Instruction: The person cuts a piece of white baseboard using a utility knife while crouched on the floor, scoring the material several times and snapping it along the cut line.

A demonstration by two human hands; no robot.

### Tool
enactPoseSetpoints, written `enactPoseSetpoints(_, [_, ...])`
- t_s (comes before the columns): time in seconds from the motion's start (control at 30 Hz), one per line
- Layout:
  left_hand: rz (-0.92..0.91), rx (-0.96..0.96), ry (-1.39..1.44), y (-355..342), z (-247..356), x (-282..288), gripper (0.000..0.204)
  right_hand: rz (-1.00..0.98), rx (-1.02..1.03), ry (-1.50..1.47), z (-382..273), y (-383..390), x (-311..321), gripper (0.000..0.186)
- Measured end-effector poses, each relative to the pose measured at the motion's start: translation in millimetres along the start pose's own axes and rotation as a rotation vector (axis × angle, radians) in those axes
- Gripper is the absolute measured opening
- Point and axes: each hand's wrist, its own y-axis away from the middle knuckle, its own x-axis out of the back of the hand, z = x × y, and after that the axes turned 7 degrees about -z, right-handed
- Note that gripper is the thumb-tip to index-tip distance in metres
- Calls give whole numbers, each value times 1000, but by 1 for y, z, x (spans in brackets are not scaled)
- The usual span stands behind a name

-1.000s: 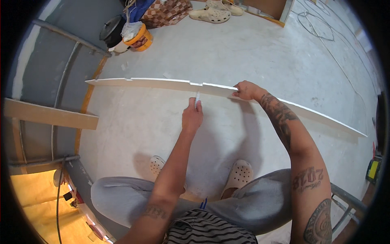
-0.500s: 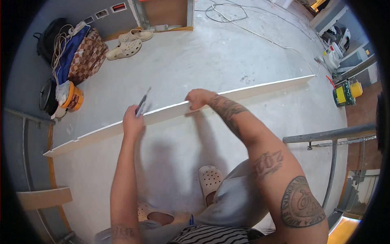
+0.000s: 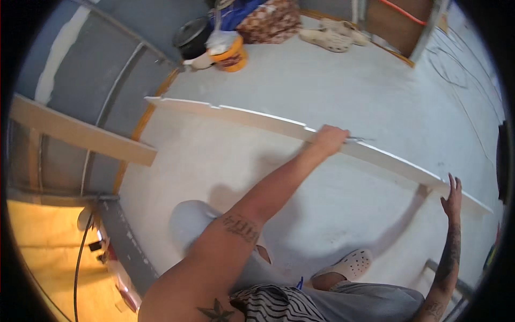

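Observation:
A long, narrow white board (image 3: 257,119) stands on its edge across the floor before me, its top edge notched in places. My left hand (image 3: 331,138) is closed at the board's top edge, near its middle. From that fist a slim grey tool (image 3: 360,139), which looks like a utility knife, points right; blur hides its details. Toward the board's right end, my right hand (image 3: 453,197) has its fingers stretched up and apart and holds nothing. It overlaps the board, but I cannot tell whether it touches it.
A brown board (image 3: 86,131) juts from a metal frame at left. Beyond the white board are an orange bucket (image 3: 232,58), a black bucket (image 3: 193,40), a checked bag (image 3: 271,21) and beige clogs (image 3: 332,37). Cables (image 3: 448,70) lie at far right.
The view has swung left, bringing the brown board closer in. My right hand has opened and shifted along the board toward its right end. My left hand still holds the slim tool.

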Motion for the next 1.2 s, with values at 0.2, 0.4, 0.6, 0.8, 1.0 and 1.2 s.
enactPoseSetpoints(0.2, [-23,12,-73,-1,16,11,14,-270,196,143,19,-63,-9,70])
enactPoseSetpoints(0.4, [-40,67,-69,16,30,12,15,-378,347,89,-9,-79,16,25])
enactPoseSetpoints(0.6, [65,-32,-77,-40,134,16,13,-278,271,73,101,-94,58,20])
enactPoseSetpoints(0.8, [-19,13,-20,-73,230,41,11,-34,383,42,221,-116,96,16])
enactPoseSetpoints(1.0, [68,115,48,-44,235,52,8,-125,255,108,196,-156,125,17])
enactPoseSetpoints(1.2, [-133,340,-89,46,158,89,12,-73,750,90,17,-156,152,9])
